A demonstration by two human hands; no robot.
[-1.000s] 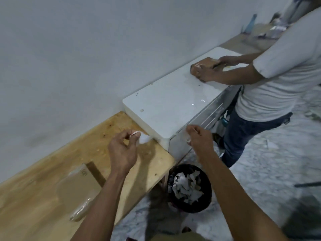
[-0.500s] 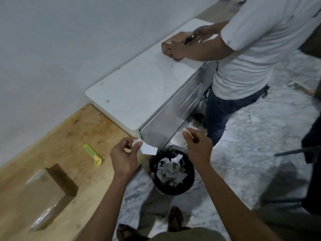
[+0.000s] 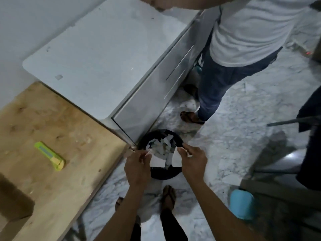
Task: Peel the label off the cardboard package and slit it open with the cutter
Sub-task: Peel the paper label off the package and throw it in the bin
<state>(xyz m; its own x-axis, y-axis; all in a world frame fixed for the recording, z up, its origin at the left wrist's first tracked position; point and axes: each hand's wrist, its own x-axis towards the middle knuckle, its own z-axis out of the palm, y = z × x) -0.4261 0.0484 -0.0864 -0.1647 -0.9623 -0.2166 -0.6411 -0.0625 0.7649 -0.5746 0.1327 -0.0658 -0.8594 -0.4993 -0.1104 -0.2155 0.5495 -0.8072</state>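
Both my hands hover over a black bin (image 3: 162,173) on the floor. My left hand (image 3: 138,166) pinches a white label piece (image 3: 157,161), and my right hand (image 3: 193,161) pinches a second white label piece (image 3: 176,158). The bin holds several white paper scraps. A green and yellow cutter (image 3: 50,155) lies on the wooden table (image 3: 57,119) to the left, away from both hands. The cardboard package (image 3: 14,200) sits at the table's lower left corner, partly cut off by the frame edge.
A white cabinet (image 3: 104,63) with a metal front stands behind the bin. Another person in a white shirt and jeans (image 3: 241,49) stands at the cabinet. A light blue object (image 3: 242,204) sits on the marble floor at lower right. My feet show below the bin.
My view has tilted down and both hands have moved from the table edge to directly over the bin, each still pinching a label piece. The cutter and package now lie farther left.
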